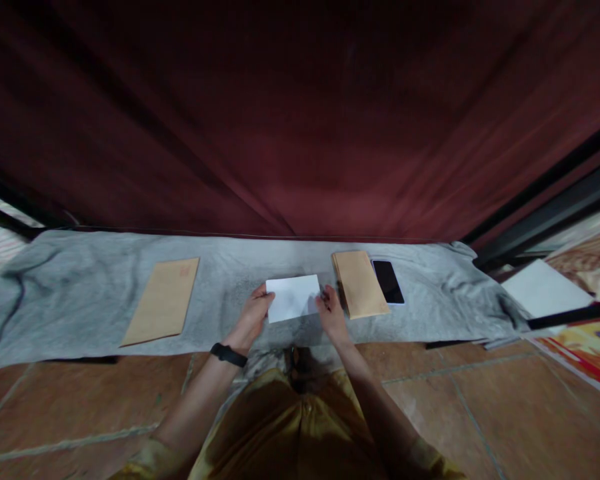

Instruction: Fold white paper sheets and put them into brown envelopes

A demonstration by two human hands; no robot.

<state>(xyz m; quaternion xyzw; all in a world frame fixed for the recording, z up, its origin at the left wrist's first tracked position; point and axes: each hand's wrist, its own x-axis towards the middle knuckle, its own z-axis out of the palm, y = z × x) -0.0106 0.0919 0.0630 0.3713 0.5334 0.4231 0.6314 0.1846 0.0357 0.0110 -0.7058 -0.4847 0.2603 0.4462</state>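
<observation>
A folded white paper (293, 297) is held just above a grey cloth (80, 280). My left hand (253, 317) pinches its left edge, with a black band on the wrist. My right hand (331, 313) grips its right edge with closed fingers. A stack of brown envelopes (360, 283) lies right beside my right hand. A single brown envelope (163, 300) lies further to the left on the cloth.
A black phone (388, 281) lies face up next to the envelope stack. A dark red curtain (300, 120) hangs behind the cloth. White sheets (545, 290) and colourful printed material (587, 347) sit at the right. Brown floor tiles (80, 400) run along the near side.
</observation>
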